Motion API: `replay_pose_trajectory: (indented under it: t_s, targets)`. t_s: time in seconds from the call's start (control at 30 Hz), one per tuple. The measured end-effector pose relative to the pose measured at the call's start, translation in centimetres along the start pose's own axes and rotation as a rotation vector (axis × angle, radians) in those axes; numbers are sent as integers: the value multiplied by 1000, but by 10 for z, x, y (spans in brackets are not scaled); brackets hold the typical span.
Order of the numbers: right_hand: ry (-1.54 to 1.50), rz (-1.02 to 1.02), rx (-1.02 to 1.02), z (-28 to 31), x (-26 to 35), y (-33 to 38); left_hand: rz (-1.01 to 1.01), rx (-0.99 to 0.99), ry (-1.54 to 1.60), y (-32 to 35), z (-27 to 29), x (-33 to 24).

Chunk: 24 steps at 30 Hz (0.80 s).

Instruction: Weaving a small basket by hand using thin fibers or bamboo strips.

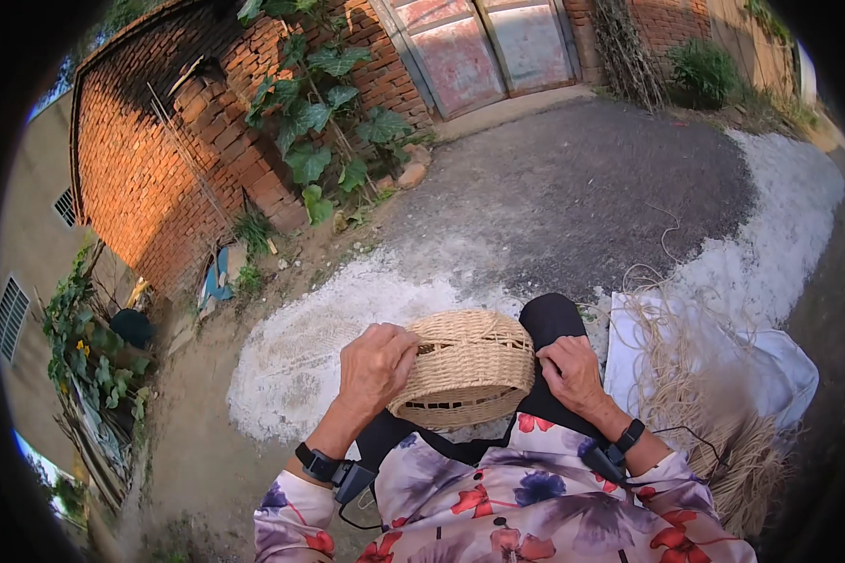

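Observation:
A woven straw-coloured basket [469, 366] rests tilted on its side in my lap, its open mouth partly facing me. Curled around its left edge, my left hand [377, 366] grips the weave with thumb and fingers together. My right hand [577, 373] is closed just beside the basket's right side. Its fingertips are pinched, and whatever lies between them is too small to make out. Both wrists carry a dark strap with a small device.
Long loose straw-coloured strands [671, 375] spill over a white sack [784, 371] on the ground to my right. Ahead lies a dark paved patch [620, 178] before a metal door [498, 52]. A brick wall [160, 178] and a leafy vine [314, 117] stand at the far left.

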State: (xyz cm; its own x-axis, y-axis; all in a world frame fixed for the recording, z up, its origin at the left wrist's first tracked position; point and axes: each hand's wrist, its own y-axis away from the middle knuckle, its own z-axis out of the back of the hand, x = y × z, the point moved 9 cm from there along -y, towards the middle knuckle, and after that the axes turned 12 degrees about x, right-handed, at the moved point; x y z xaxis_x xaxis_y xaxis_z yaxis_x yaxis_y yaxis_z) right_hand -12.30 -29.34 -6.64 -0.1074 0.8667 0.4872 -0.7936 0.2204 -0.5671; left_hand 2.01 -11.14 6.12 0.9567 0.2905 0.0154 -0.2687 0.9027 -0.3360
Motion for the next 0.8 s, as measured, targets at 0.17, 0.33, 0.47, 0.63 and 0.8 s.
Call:
replay_pose_trajectory:
  t_s: [0.17, 0.33, 0.47, 0.63, 0.8]
  targets:
    - [-4, -7, -12, 1, -1, 0, -87, 98, -102, -20, -39, -21]
    - [4, -3, -14, 4, -1, -2, -128, 158, -135, -32, -40, -27]
    - [5, 11, -11, 0, -1, -1, -124, 211, -198, -37, -45, -25]
    - [7, -14, -6, 0, -6, 4, 222, 102, -217, -10, -11, 48]
    - [-18, -6, -21, 4, -4, 2, 709, 53, -391, 102, 62, 194]
